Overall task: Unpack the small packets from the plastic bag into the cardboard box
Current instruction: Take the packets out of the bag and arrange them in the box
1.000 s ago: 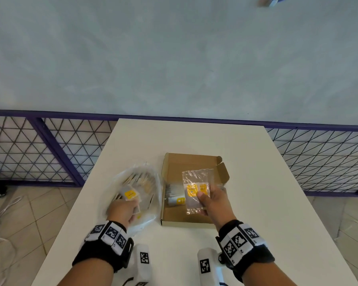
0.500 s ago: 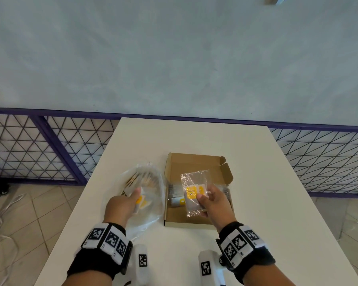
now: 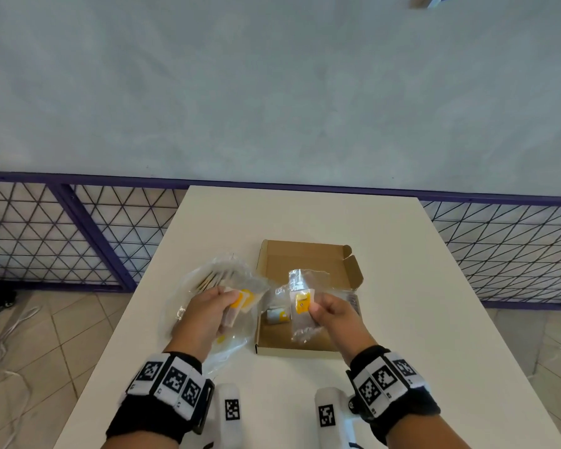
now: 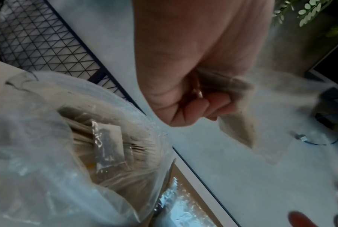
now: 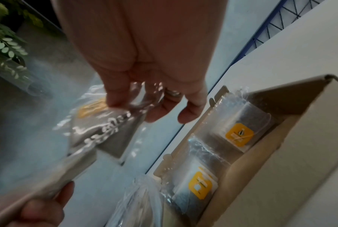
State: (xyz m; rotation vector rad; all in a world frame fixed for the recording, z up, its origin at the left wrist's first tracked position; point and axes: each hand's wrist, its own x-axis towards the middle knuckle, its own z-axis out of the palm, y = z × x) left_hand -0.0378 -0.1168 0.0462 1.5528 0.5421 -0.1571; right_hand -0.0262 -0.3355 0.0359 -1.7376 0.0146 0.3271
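The open cardboard box (image 3: 308, 259) lies mid-table with clear yellow-labelled packets (image 3: 277, 314) inside, also seen in the right wrist view (image 5: 240, 135). Left of it lies the clear plastic bag (image 3: 208, 277) with several more packets (image 4: 107, 147). My left hand (image 3: 208, 311) is lifted over the bag and grips one small packet (image 3: 240, 301), its end showing past the fingers (image 4: 240, 130). My right hand (image 3: 332, 314) hovers above the box and pinches a yellow-labelled packet (image 3: 302, 303) between thumb and fingers (image 5: 113, 98).
The white table (image 3: 418, 319) carries the box and bag near its middle. A purple wire fence (image 3: 62, 231) runs behind it on both sides. Tiled floor with cables (image 3: 10, 338) lies to the left.
My left hand has lifted a packet out of the bag and carried it right toward the box. My right hand's packet has turned and shifted slightly left.
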